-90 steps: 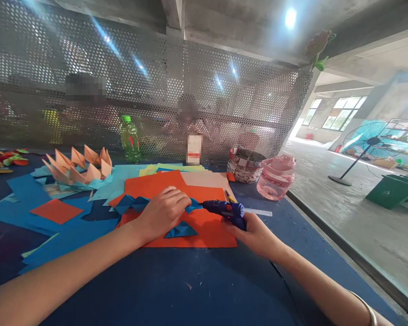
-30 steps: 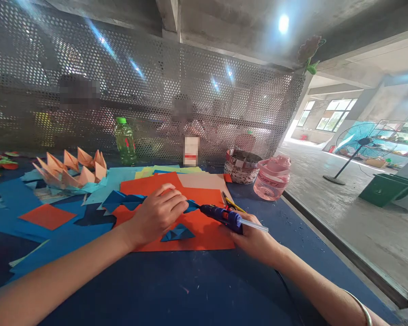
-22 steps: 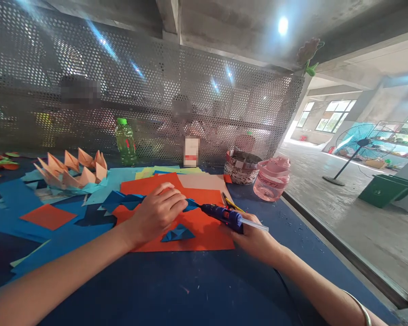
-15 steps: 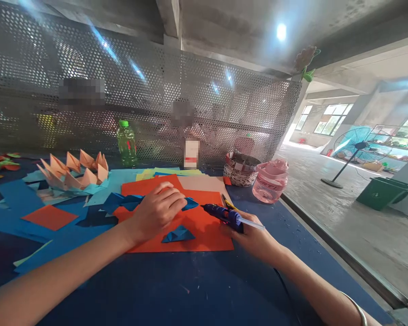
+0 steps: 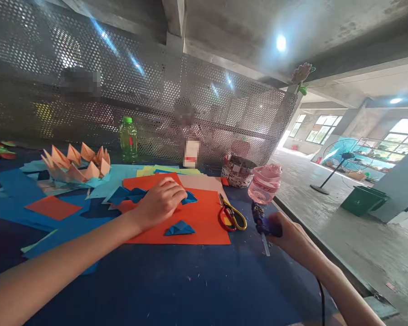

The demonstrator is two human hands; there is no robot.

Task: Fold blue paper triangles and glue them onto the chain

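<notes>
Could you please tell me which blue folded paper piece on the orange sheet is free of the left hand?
The small one lying alone near the sheet's lower edge; the other blue piece runs under the left hand.

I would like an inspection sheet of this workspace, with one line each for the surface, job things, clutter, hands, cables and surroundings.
Surface: dark blue table, with small paper scraps.
Job things: hot glue gun with glue stick; folded blue paper on orange sheet; second blue fold.
Clutter: red-and-yellow scissors; folded peach paper model; green bottle; pink plastic jug; woven basket.
Hands: left hand rests on the folded blue paper; right hand grips the hot glue gun.
Cables: black cord beside the right forearm.
Surroundings: perforated metal screen, person behind it; floor fan; green bin.
</notes>
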